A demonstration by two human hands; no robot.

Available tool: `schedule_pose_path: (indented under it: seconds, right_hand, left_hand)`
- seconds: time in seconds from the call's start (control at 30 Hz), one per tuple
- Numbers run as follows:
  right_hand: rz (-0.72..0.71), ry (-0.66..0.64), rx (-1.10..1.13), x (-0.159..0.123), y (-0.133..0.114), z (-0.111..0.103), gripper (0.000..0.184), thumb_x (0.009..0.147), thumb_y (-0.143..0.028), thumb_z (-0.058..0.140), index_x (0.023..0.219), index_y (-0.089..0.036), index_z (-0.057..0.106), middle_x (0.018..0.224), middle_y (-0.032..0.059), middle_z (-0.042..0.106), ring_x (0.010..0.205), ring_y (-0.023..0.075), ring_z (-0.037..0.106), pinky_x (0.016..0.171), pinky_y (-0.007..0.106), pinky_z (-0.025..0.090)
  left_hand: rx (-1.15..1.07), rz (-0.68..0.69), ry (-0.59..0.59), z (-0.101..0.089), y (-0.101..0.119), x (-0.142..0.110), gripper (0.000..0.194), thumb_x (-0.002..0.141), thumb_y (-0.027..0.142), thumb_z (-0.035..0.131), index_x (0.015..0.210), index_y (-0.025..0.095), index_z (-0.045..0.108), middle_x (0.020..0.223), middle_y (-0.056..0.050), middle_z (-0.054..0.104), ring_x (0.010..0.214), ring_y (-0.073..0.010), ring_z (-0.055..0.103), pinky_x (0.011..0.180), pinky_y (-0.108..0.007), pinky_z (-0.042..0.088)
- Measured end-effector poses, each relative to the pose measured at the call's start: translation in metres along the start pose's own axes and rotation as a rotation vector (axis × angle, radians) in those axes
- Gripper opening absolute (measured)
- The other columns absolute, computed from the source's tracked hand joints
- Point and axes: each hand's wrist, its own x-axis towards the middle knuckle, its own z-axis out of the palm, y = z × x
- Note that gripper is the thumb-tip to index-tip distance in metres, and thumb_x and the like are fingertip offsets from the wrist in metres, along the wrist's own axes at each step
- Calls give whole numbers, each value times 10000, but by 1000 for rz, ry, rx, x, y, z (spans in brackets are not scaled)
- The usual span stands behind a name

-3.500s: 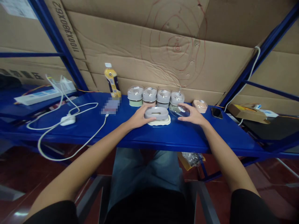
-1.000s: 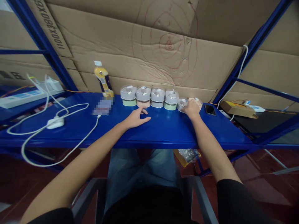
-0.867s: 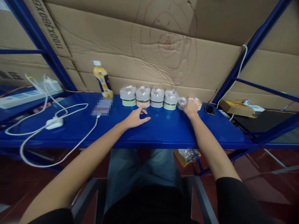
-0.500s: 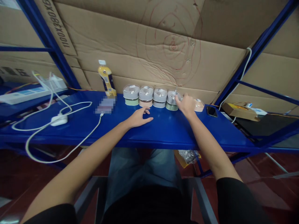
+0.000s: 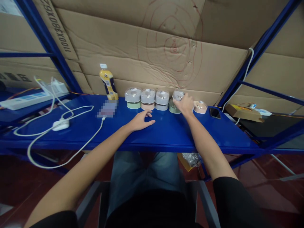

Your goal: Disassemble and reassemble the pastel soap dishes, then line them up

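Three stacks (image 5: 148, 98) stand made at twelve o'clock. At one, the right hand (image 5: 187, 106) clamps a grey box (image 5: 178, 95) over a green box (image 5: 174, 109), a peach box (image 5: 200, 108) unstacked. Left hand (image 5: 140, 121): empty, fingers apart.

On the glossy blue table (image 5: 161, 137), a rounded white plastic adapter (image 5: 60, 124) and looping white cable (image 5: 93, 108) lie left. Farther right stand a white-capped yellow plastic bottle (image 5: 108, 83) and, on its near side, a blurred flat item (image 5: 107, 108). Three two-tier stacks of rounded grey-topped boxes (image 5: 148, 98) line the far middle, then a green rounded box (image 5: 174, 109). Far right lie a pale pink rounded box (image 5: 200, 107) and a black rectangular smartphone (image 5: 215, 113).
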Motion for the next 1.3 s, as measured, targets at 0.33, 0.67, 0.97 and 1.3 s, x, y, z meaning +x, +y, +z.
schedule_pose_path:
  seconds: [0.33,0.67,0.97,1.3]
  right_hand:
    - [-676,-574,639,-29,17,-45,738,815,-456,790,1499,-255,597,1522,98,675,1413,362,628,1212,535,500]
    - [-875,-760,503,-63,10,4,1117,644,-569,992,1605,-230,535,1630,173,595,1494,416,578,1273,610,451]
    - [-784,-533,514,-57,8,-10,847,817,-666,848,1508,-220,642,1494,166,701,1354,381,673,1182,569,524]
    - [-466,-416,411,-23,53,-16,735,892,-598,772,1497,-201,644,1389,141,752,1230,332,727,1088,494,582]
  left_hand:
    - [-534,-45,15,-11,3,4,1008,754,743,868,1528,212,503,1525,-218,665,1417,-381,665,1197,-552,542]
    - [-200,36,-71,-9,8,-6,1080,614,531,1015,1520,178,547,1565,-205,641,1461,-413,619,1276,-612,451]
    - [-93,78,-61,-4,14,-8,1061,710,617,954,1596,222,525,1585,-183,611,1467,-425,591,1276,-619,443]
    - [70,119,-25,-10,9,-7,634,967,761,608,1246,242,843,1393,-149,657,1364,-404,622,1274,-598,451]
